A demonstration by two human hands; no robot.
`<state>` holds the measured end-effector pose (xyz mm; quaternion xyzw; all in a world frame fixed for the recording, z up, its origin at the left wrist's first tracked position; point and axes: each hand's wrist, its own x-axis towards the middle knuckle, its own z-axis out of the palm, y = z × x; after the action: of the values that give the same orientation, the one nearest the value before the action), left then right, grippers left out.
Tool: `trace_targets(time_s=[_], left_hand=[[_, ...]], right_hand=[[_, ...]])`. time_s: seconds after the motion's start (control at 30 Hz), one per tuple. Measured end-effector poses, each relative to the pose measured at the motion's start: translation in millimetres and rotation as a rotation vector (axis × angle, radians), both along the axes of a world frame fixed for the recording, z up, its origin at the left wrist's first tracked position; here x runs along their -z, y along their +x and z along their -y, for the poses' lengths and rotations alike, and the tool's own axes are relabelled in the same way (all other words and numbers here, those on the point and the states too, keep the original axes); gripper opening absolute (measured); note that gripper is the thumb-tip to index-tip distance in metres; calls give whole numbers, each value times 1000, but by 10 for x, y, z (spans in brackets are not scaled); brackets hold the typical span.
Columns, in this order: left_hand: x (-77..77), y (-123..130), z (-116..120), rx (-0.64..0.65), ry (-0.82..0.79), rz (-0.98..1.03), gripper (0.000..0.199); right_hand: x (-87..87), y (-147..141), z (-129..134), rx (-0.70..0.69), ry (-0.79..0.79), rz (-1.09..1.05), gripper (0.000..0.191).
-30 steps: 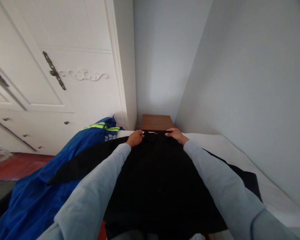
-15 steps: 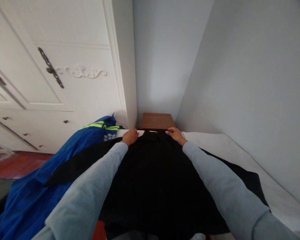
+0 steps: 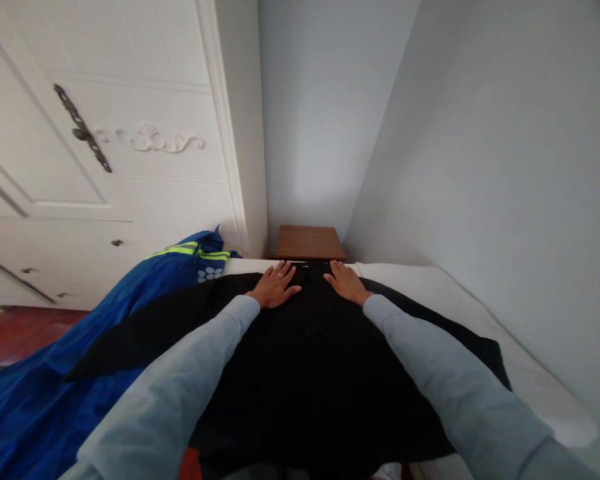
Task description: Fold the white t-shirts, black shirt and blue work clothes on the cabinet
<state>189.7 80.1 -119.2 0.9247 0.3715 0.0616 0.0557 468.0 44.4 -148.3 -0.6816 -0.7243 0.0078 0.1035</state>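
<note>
Black garment [image 3: 320,373]: one, spread out below and between the two hands, its collar end by the fingertips, its body reaching back toward the wearer.
Left hand [image 3: 275,287]: open, palm down on the upper part of the black garment, fingers slightly spread, thumb pointing inward, a ring on one finger; it grips nothing.
Right hand [image 3: 348,283]: open too, laid on the other side of the collar end, fingers forward, thumb toward the left hand.
Black sleeves: two, one running out left of the left hand over the blue garment [image 3: 125,300], the other right of the right hand across the white surface [image 3: 415,277].
Blue garment: one, left of the left hand, with yellow-green bands.
Wooden furniture top [image 3: 310,243]: one, just beyond the fingertips.
Edges: the white surface's far edge lies near the fingertips; the grey wall [image 3: 505,167] borders its right side; the white wardrobe [image 3: 165,100] stands ahead-left.
Room: a strip of black cloth separates the hands.
</note>
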Motion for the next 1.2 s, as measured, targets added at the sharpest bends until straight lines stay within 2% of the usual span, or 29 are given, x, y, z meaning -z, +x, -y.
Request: trace_targets(time_s=[0.3,0.47,0.6,0.7,0.8,0.9,1.03,1.2], left_hand=[[-3,-183,-126,-109,-49,-37,73],[16,-265,-131,-152,-18,-36,73],[33,-253,-132,-170,-1,-41,74],[34,-242,-141,-166,3,-50,75],[22,-242,-148,-163,-8,-75,76],[6,-244,-153,-160,-11,-91,76],[-5,-239,-162,-162,-7,-109,76],[-10,-228,-161,-169,4,-116,76]], right_hand=[[-23,151,15,-14,14,71,61],[-102,194,102,42,-24,76,62],[-173,175,312,50,32,125,66],[-207,114,547,-44,70,143,69],[-238,121,764,-93,14,136,70],[-273,293,939,-33,-64,124,72],[-301,730,1205,44,-146,101,71],[-357,1256,1699,106,-226,82,72]])
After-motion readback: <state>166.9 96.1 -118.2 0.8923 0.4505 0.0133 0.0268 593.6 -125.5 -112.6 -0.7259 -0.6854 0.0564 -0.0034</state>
